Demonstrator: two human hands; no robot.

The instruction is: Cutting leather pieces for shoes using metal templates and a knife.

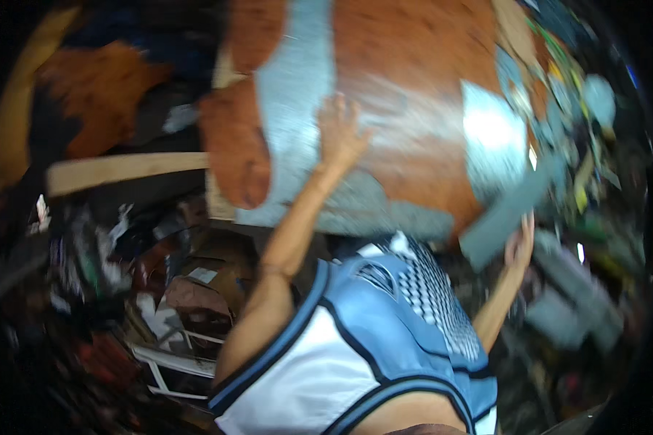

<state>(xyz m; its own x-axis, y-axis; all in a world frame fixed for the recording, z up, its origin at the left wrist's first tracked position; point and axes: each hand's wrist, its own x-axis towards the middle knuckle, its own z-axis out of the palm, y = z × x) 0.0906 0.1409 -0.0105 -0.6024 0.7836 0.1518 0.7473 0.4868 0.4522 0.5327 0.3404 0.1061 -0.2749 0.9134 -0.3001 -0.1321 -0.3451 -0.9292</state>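
A large brown leather hide (406, 94) lies over a pale grey sheet (292, 94) on the work surface ahead of me. My left hand (341, 130) lies flat with spread fingers where the grey sheet meets the hide's left edge. On the right, my right hand (518, 246) holds a long flat grey strip (504, 217) by its lower side, tilted up to the right; motion blurs the grip. A separate brown leather piece (236, 145) sits left of the grey sheet.
A pale wooden plank (127, 172) juts out to the left of the work surface. Cluttered scraps (573, 116) fill the right side. At lower left are a white metal frame (174, 359) and a cardboard box (221, 272). More brown leather (105, 90) lies at far left.
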